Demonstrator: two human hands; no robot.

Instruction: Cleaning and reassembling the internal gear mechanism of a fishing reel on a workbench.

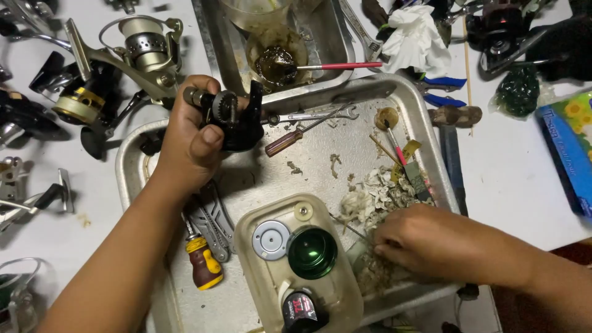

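At the far left of the frame, some fishing reels (126, 58) lie on the white desk (518, 179), one with a pale gold spool in the upper left. A little to the right, the left hand (191, 139) is up over the top left corner of a big metal tray (407, 92). Its fingers are curled tight around a black reel body (237, 117), and the thumb presses on the side of it. You can see a small gear on the part, facing up. Below that hand, at the lower left of the tray, lie a short screwdriver with a yellow and brown handle (203, 265) and grey folding pliers (213, 222). In the lower middle sits a see-through plastic box (345, 296) with a shiny green spool (311, 251), a round grey disc (271, 239) and a small black and red bottle (300, 308) in it. In the upper middle, a second tray holds a cup of dark grease (274, 61) with a red-handled brush (345, 65) stuck in it. Just under that, on the big tray, lie a thin wrench (320, 114) and a brown-handled screwdriver (283, 142). Going right, there is a heap of dirty white scraps (376, 194) on the tray. The right hand (431, 240) rests at the lower edge of that heap, fingertips pressed together down in the scraps; I cannot tell what it is pinching. At the upper right, a crumpled white tissue (416, 40) and blue-handled pliers (444, 89) lie on the desk.
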